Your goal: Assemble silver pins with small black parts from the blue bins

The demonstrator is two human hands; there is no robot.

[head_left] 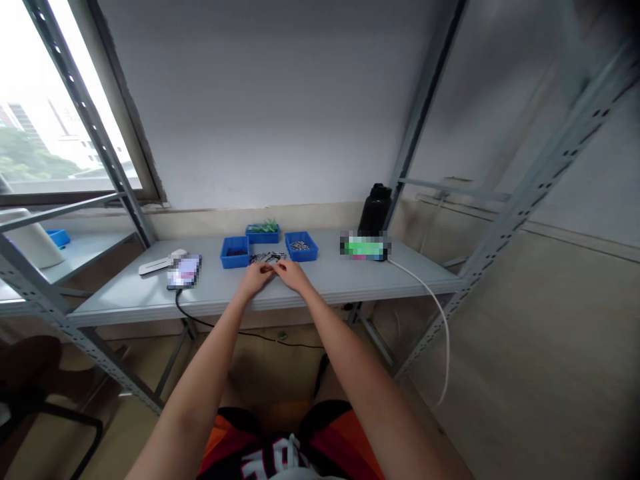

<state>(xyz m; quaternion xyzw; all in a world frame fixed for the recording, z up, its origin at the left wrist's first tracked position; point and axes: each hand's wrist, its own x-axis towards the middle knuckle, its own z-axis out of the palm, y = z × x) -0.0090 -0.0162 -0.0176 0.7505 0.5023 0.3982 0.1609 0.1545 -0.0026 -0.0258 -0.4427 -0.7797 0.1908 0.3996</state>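
My left hand [257,275] and my right hand [292,273] meet near the front edge of the grey table. Both are closed, fingertips brought together over something too small to make out. Just beyond the fingers lies a loose pile of small dark and silvery pieces [267,257]. A blue bin [236,263] with dark small parts stands beyond my left hand. Past my right hand is another blue bin [307,255], holding small shiny metal parts [300,246]. Behind the pile, a third blue bin [263,238] contains green, strip-like pieces [269,226].
On the left of the table [330,283] lie a phone [184,271] with a black cable and a white flat object [156,265]. A lit device [365,248] with a white cable [434,297] and a black bottle [376,210] stand right. Metal shelf posts [423,100] frame both sides.
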